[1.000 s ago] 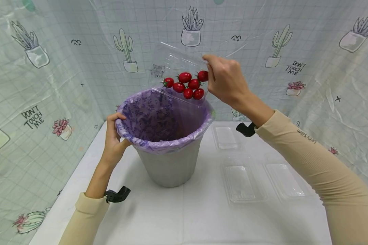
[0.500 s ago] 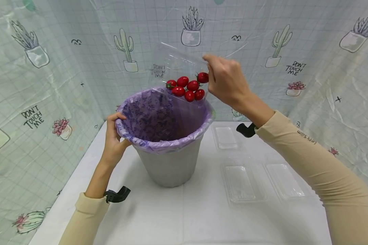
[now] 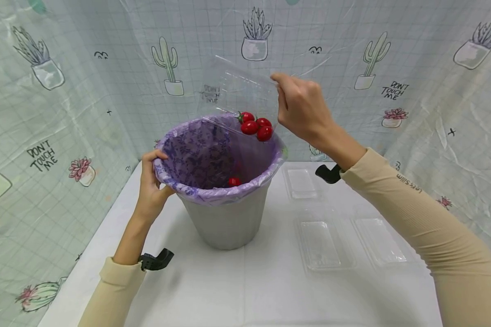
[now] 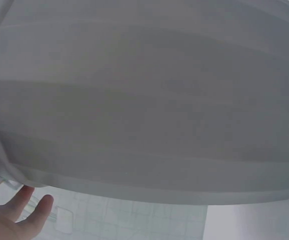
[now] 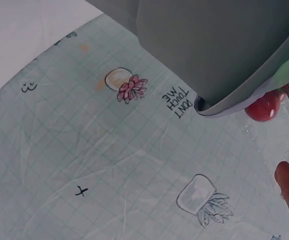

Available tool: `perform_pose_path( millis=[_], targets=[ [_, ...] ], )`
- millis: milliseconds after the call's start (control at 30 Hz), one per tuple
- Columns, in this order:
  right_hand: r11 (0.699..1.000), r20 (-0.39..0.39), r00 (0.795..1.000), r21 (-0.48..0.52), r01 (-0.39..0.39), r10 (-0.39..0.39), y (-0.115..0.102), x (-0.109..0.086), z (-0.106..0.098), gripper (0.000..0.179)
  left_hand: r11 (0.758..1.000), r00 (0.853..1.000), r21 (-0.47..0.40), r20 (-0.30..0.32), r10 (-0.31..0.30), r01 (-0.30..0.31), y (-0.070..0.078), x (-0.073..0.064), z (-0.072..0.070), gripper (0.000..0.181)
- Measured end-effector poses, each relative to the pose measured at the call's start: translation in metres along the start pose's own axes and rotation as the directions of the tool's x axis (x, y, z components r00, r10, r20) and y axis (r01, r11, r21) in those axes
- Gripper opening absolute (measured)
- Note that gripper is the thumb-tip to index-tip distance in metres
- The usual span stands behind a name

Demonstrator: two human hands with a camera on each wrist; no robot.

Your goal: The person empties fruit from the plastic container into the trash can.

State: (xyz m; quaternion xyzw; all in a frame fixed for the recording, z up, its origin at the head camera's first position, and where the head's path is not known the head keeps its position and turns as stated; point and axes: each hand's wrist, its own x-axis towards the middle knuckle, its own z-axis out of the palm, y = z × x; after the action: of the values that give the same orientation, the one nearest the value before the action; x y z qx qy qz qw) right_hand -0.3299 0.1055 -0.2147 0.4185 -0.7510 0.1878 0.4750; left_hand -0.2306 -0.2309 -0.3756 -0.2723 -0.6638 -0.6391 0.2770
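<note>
A grey trash bin (image 3: 229, 222) lined with a purple patterned bag (image 3: 196, 136) stands on the table. My left hand (image 3: 152, 181) grips its rim at the left, fingers over the edge and thumb outside; the left wrist view shows mostly the bin's grey wall (image 4: 144, 110). Above the bin's far right rim, my right hand (image 3: 304, 106) pinches a clear plastic container (image 3: 233, 84), tilted with its low edge over the opening. Several cherry tomatoes (image 3: 249, 127) are bunched at that low edge. One red tomato (image 3: 234, 182) shows inside the bin.
Several clear plastic containers lie on the white table to the right: one near the back (image 3: 303, 184), one in front (image 3: 321, 245), another farther right (image 3: 379, 240). A cactus-print sheet (image 3: 335, 41) hangs behind and at both sides.
The tomatoes have slid down toward the container's low edge, and some have dropped out. A red tomato now shows inside the bin. Both hands have stayed nearly in place.
</note>
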Motion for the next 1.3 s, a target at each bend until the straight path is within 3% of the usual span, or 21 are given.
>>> perform_pose_path(
  millis=[733, 1300],
  targets=[
    [1.000, -0.015, 1.000, -0.006, 0.020, -0.020, 0.0001, -0.0002, -0.0004, 0.027, 1.000, 1.000, 0.006, 0.006, 0.002, -0.002, 0.0007, 0.0006, 0.0007, 0.078],
    [0.999, -0.026, 0.998, 0.001, 0.054, -0.054, 0.0008, 0.0019, 0.0013, 0.027, 1.000, 1.000, 0.004, -0.008, -0.003, 0.003, 0.0017, 0.0023, 0.0027, 0.082]
  ],
)
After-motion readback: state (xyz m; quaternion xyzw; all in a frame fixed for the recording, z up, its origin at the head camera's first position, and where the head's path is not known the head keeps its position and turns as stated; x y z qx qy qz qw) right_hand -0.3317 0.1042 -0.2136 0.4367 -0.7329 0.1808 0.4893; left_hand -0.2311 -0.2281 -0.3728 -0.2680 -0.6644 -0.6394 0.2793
